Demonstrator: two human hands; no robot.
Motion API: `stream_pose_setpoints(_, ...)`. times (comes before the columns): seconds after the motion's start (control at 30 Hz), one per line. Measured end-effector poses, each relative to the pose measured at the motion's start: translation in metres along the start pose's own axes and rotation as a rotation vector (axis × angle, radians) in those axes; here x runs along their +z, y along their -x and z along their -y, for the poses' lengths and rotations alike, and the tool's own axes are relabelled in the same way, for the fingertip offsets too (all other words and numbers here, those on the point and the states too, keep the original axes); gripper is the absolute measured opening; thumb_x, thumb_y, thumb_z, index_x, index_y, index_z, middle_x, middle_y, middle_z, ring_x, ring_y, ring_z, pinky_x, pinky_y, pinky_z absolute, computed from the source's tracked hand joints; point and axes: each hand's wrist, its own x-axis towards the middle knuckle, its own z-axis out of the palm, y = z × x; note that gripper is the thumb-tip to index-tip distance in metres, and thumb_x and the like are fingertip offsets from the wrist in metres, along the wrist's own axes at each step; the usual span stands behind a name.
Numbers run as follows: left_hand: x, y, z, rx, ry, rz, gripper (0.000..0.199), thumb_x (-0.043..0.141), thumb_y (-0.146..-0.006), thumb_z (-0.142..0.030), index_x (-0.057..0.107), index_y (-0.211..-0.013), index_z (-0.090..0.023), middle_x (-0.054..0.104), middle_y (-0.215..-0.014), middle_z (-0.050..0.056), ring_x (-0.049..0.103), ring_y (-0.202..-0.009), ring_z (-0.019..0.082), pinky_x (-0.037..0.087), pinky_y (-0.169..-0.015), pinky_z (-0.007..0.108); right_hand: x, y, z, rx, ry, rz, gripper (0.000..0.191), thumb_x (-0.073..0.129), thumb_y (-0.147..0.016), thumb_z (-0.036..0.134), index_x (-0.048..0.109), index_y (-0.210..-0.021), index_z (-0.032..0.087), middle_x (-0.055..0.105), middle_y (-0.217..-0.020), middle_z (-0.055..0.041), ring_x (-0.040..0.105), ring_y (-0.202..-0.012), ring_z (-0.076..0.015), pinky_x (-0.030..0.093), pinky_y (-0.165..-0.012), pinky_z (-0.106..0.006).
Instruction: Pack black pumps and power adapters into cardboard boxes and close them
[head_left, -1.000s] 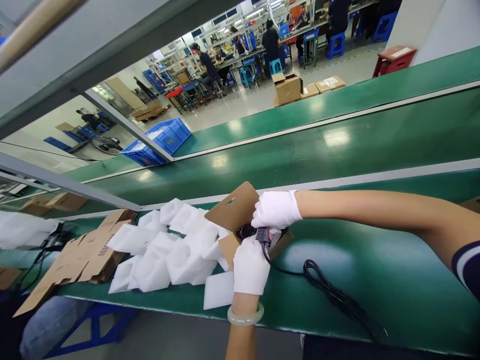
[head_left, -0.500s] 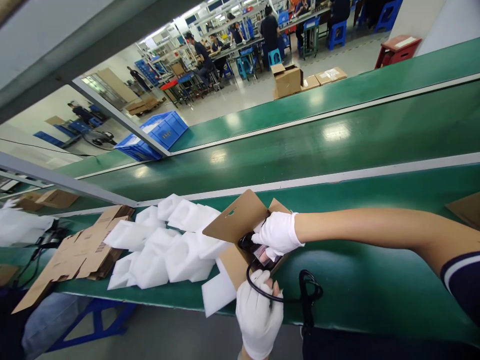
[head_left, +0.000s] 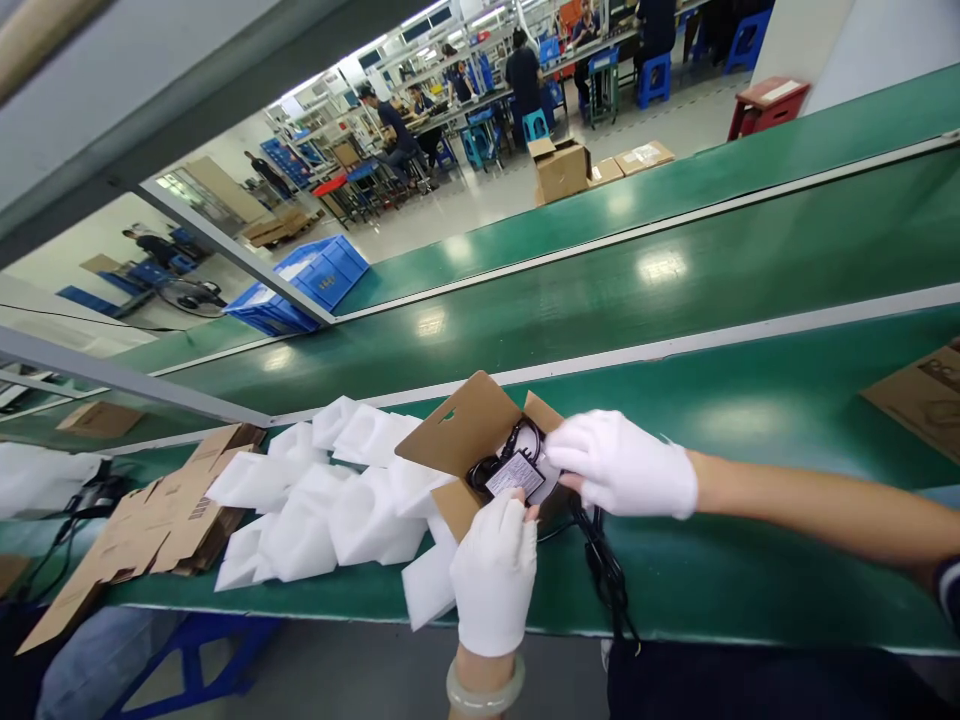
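Note:
An open cardboard box (head_left: pixel 466 428) stands on the green bench with its lid flap raised. Inside lies a black power adapter (head_left: pixel 516 478) with a pale printed label, beside a coiled black cord (head_left: pixel 484 470). My left hand (head_left: pixel 495 575), in a white glove with bare fingertips, comes from the front and pinches the adapter's near edge. At the box's right side, my right hand (head_left: pixel 622 465), gloved too, has its fingers pressed together; what lies between them is hidden. A bundled black cable (head_left: pixel 606 570) lies right of the box and hangs over the bench's front edge.
White foam pieces (head_left: pixel 300 530) are heaped left of the box, then flattened cardboard boxes (head_left: pixel 187 490). A cardboard piece (head_left: pixel 922 400) lies at the far right. Behind runs a green conveyor belt (head_left: pixel 525 320), with a blue crate (head_left: pixel 322 275) beyond. A metal post (head_left: pixel 232 250) slants at left.
My right hand has drawn back to the right, out of the box. My left hand has let go of the cable and moved up to the adapter. The adapter's label is now uncovered.

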Motion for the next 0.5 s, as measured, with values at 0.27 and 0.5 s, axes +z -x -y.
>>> stream_pose_setpoints(0.27,0.005,-0.015,0.014,-0.046,-0.096,0.149,0.025,0.043,-0.094,-0.024,0.063,-0.1,-0.012,0.064,-0.116,0.015,0.061,-0.102,0.029,0.052,-0.082,0.042,0.063,0.061,0.05,-0.02,0.137,0.212,0.024,0.058,-0.087,0.028,0.057,-0.11,0.018,0.056,-0.117,-0.0126,0.058,-0.094,-0.0272,0.041,-0.062,-0.033)
stream_pose_setpoints(0.5,0.018,-0.011,0.031,-0.002,-0.006,0.244,0.043,0.031,-0.099,-0.034,0.068,-0.106,-0.013,0.068,-0.113,0.009,0.067,-0.096,0.024,0.057,-0.08,0.04,0.079,0.053,0.018,-0.273,0.143,0.153,0.021,0.037,-0.095,0.018,0.058,-0.091,0.017,0.04,-0.138,-0.0177,0.046,-0.118,-0.0313,0.045,-0.064,-0.034)
